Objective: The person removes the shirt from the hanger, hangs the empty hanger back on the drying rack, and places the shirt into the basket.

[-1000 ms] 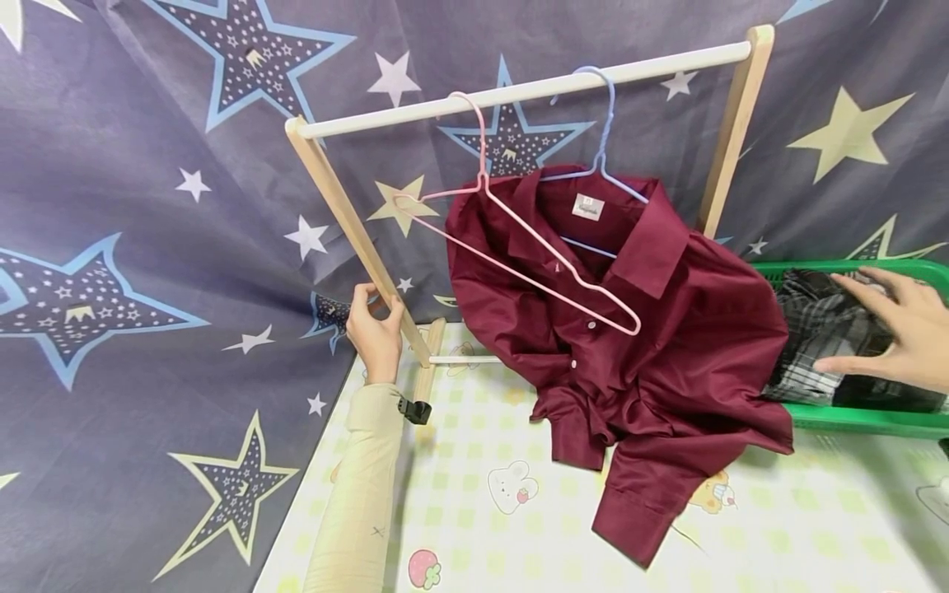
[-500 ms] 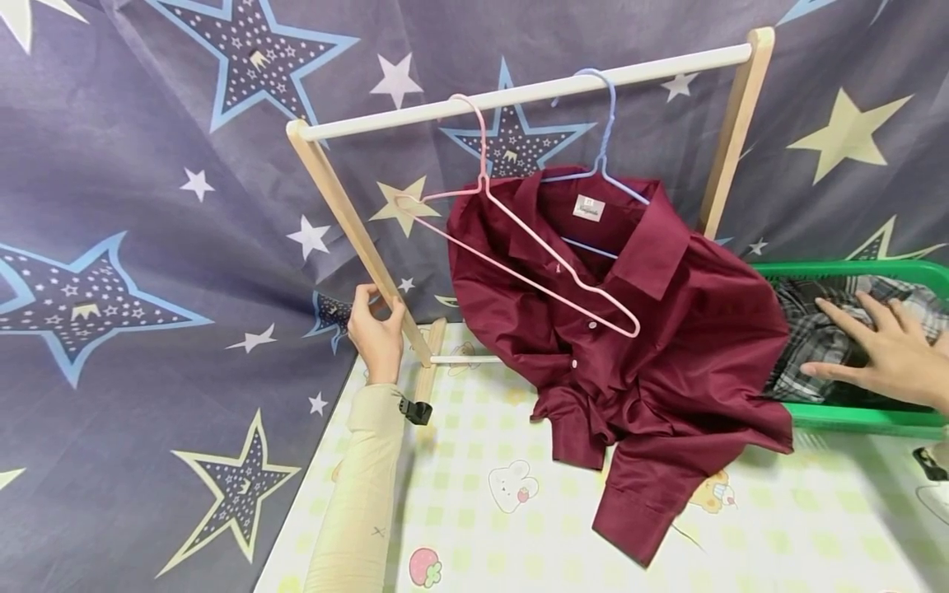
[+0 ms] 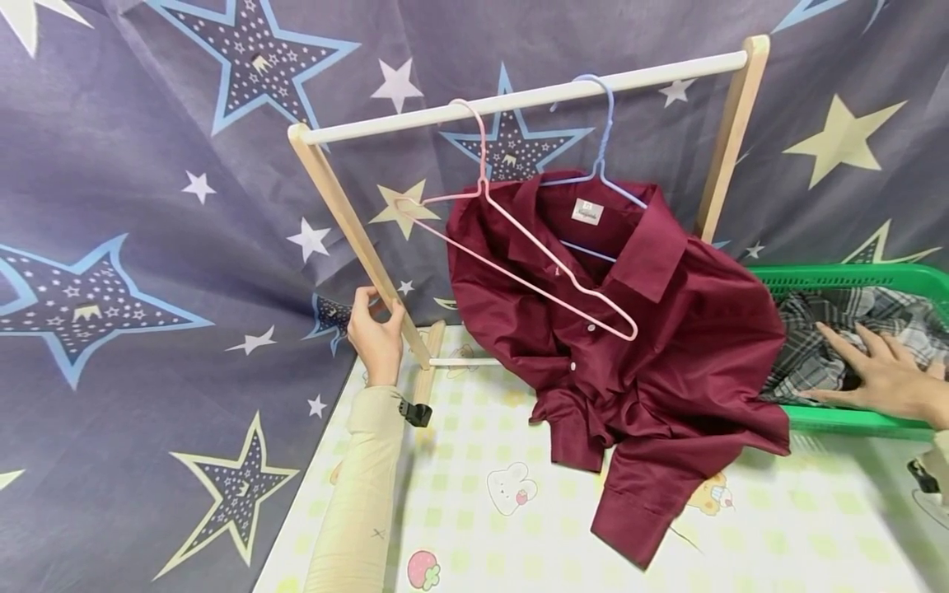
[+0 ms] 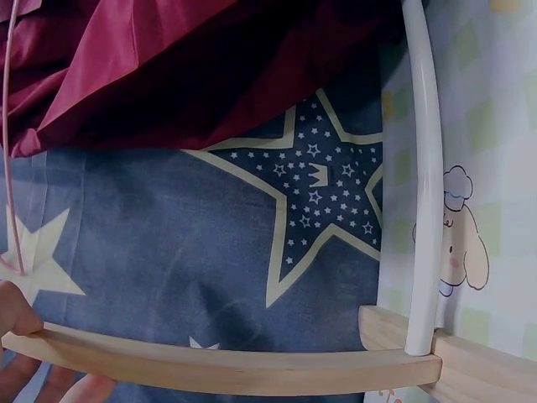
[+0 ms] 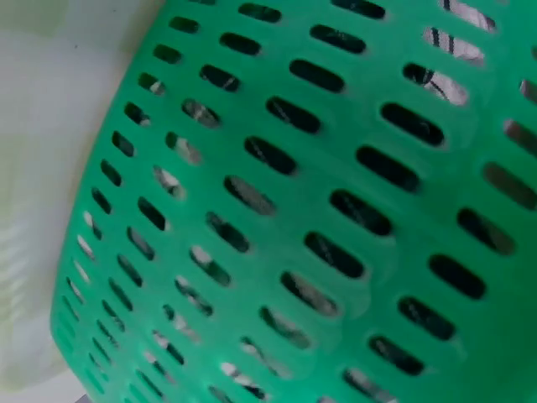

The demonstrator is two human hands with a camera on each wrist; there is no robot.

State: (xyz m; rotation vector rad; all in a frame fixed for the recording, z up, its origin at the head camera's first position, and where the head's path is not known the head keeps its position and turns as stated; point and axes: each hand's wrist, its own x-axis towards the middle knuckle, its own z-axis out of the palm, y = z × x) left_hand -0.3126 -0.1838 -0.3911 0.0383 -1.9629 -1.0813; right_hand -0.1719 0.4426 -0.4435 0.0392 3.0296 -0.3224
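My left hand (image 3: 376, 333) pinches the left wooden post (image 4: 226, 369) of a small clothes rack between thumb and fingers. Over the green basket (image 3: 853, 422) at the right, my right hand (image 3: 882, 371) lies with spread, fairly straight fingers against a grey-black plaid garment (image 3: 801, 358). On the rack's white rail (image 3: 667, 74) hangs a blue hanger (image 3: 604, 136) bearing a maroon shirt (image 3: 689, 329). An unladen pink hanger (image 3: 519, 226) hangs left of it, in front of the shirt. In the right wrist view the basket's slotted wall (image 5: 277, 201) fills the frame and hides that hand.
The rack's right post (image 3: 730, 140) stands between shirt and basket, and a lower white bar (image 4: 426, 185) joins the feet. The shirt's sleeves trail onto the checked tablecloth (image 3: 474, 445). A dark star-printed curtain (image 3: 185, 329) hangs close behind.
My right hand has moved lower into the basket, and more of the plaid garment's lighter part shows behind it. The left hand keeps its grip on the post.
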